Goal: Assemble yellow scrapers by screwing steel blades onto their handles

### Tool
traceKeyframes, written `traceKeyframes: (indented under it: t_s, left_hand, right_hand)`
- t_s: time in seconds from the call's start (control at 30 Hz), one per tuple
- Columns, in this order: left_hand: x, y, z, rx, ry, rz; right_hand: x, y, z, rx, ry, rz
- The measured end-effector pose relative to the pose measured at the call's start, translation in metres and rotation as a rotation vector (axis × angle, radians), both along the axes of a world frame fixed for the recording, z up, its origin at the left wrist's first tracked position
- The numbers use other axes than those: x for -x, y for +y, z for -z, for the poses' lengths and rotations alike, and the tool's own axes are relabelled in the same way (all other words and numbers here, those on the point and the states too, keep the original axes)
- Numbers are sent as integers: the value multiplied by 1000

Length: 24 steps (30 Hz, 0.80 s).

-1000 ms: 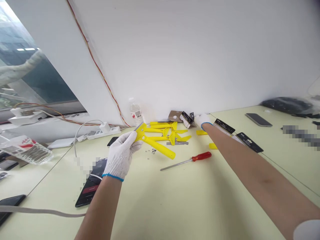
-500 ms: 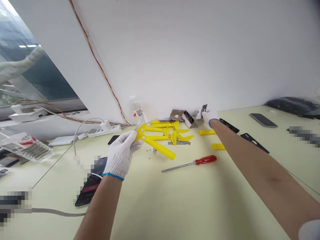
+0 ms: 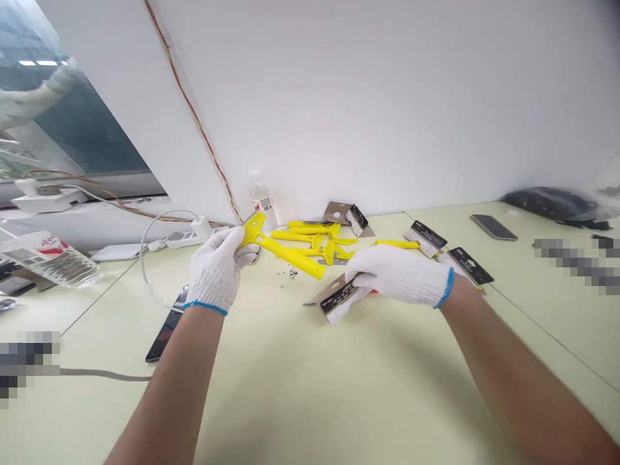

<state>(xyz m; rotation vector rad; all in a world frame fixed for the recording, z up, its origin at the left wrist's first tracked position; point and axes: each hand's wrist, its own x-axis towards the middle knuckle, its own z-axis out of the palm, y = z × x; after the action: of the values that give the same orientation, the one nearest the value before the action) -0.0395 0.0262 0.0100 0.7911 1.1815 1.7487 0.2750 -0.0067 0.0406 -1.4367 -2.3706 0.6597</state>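
Observation:
My left hand point(image 3: 216, 266), in a white knit glove, grips a yellow scraper point(image 3: 290, 257) by its head, the handle slanting down to the right. My gloved right hand point(image 3: 400, 271) is closed on a folded cardboard packaging card point(image 3: 338, 302), black and white with a brown inner side, held over the table. Beneath that hand, a screwdriver is almost wholly covered, with only a bit of red showing. Several more yellow scrapers point(image 3: 317, 240) lie in a pile behind the hands. Small screws point(image 3: 292, 274) are scattered between my hands.
Two packaging cards point(image 3: 467, 266) lie at the right. A phone point(image 3: 494, 227) is beyond them. Another phone point(image 3: 167, 329) lies by my left forearm. Water bottles point(image 3: 263, 200) stand and lie at the back and left. A power strip point(image 3: 194, 236) and cables run along the wall.
My right hand has come back from the wall at the far right, bringing a packaging card toward the middle, over the screwdriver. My left hand still holds the scraper, slightly shifted left.

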Motion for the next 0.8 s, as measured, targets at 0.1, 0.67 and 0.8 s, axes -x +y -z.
traceKeyframes:
  t_s: [0.1, 0.67, 0.8]
  left_hand:
    - [-5, 0, 9, 71, 42, 94]
    - [3, 11, 27, 203, 10, 110]
    - [1, 12, 30, 212, 39, 127]
  right_hand:
    - [21, -11, 2, -125, -67, -206]
    - [39, -21, 18, -527, -98, -269]
    - [40, -20, 22, -539, -46, -270]
